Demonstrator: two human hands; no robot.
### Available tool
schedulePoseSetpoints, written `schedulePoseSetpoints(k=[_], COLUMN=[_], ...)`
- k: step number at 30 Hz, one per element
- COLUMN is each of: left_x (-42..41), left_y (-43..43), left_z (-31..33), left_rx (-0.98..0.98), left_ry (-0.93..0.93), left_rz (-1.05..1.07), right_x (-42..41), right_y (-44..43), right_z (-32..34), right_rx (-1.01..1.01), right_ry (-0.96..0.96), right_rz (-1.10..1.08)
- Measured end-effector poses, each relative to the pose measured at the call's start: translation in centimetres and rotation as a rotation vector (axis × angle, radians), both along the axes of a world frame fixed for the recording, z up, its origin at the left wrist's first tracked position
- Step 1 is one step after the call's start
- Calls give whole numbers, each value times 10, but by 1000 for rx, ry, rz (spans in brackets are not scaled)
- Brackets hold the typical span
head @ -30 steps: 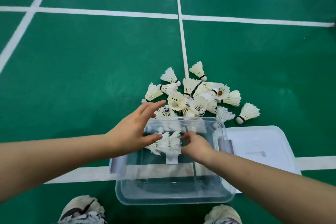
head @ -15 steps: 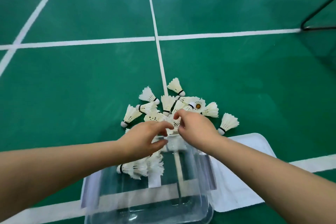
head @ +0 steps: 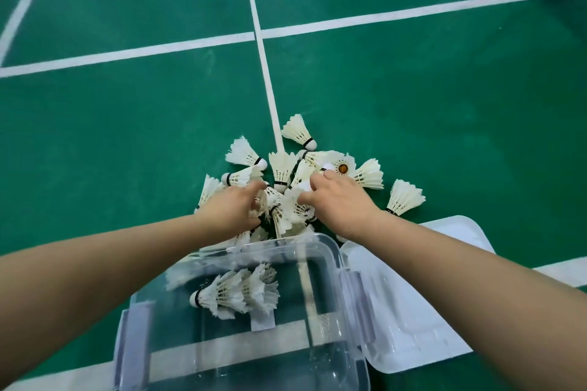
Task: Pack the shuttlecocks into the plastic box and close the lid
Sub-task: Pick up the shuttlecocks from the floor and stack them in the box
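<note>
Item 1. Left hand (head: pixel 233 208), bare, is extended past the far rim of the box and is set into the near-left part of the pile; the fingers are curled among white feathers, but whether a shuttlecock is actually clasped cannot be told.

Item 2. Transparent rectangular plastic box (head: pixel 341 267), open, is placed nearest the person on the green court floor (head: pixel 127 136). A short nested stack of white feather shuttlecocks (head: pixel 235 292) lies on its side within, cork end to the left, long axis roughly left to right. Most of the box is judged unfilled.

Item 3. Loose pile of white feather shuttlecocks (head: pixel 282 170) lies on the floor just beyond the far wall of the box, across a white court line (head: pixel 260 41). Axes are mixed (no common direction is seen).

Item 4. Right hand (head: pixel 340 205), bare, is set on the pile's right part, fingertips bent down onto feathers and a white cork; a firm hold cannot be confirmed.

Item 5. One white feather shuttlecock lying apart (head: pixel 405 198) is found to the right of the right hand, cork toward the box, and is nearer that hand.

Item 6. Translucent white plastic lid (head: pixel 413 311) lies flat beside the box's right wall.

Key relation: the pile lies directly beyond both hands, the box directly behind them, so gathered shuttlecocks would be drawn back toward the person.
</note>
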State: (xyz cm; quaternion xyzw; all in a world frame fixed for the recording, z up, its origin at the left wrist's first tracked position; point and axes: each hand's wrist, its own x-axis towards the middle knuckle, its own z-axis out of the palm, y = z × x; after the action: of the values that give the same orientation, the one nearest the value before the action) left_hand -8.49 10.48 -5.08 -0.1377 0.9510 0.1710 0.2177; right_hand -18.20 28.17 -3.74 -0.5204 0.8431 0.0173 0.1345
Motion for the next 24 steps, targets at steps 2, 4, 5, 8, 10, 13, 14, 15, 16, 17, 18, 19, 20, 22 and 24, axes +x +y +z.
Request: schedulePoseSetpoints(k=[2, 4, 5, 8, 10, 13, 14, 15, 16, 17, 18, 19, 20, 22, 24], left_x=[-2, -3, -3, -6, -7, -4, -3, 0, 2, 5, 8, 13, 18, 31, 45], left_y=[1, 1, 0, -5, -9, -16, -18, -20, -21, -21, -20, -19, -17, -14, -13], left_z=[-4, -7, -8, -5, 2, 17, 22, 28, 34, 41, 48, 57, 66, 84, 103], left_rx=[-14, -10, -6, -6, -6, -2, 2, 9, 16, 24, 30, 35, 40, 47, 42], left_ry=[-10, -7, 6, 64, 110, 212, 248, 283, 318, 356, 394, 431, 461, 496, 516], left_rz=[-14, -17, -13, 12, 42, 100, 120, 138, 157, 178, 198, 212, 217, 209, 202], right_x=[1, 2, 2, -1, 1, 9, 11, 12, 13, 15, 17, 20, 24, 35, 48], right_y=[-3, -5, -5, -5, -4, 0, 1, 2, 3, 3, 2, 2, 2, 3, 8], right_z=[-6, -11, -14, -13, -7, 8, 13, 19, 24, 30, 36, 42, 49, 62, 76], right_rx=[30, 47, 42, -24, -91, -192, -240, -295, -350, -404, -456, -504, -543, -586, -608], right_ry=[24, 31, 28, -32, -90, -121, -118, -118, -125, -140, -157, -170, -176, -183, -232], right_rz=[9, -17, -38, -139, -216, -328, -370, -410, -447, -480, -511, -534, -547, -546, -540])
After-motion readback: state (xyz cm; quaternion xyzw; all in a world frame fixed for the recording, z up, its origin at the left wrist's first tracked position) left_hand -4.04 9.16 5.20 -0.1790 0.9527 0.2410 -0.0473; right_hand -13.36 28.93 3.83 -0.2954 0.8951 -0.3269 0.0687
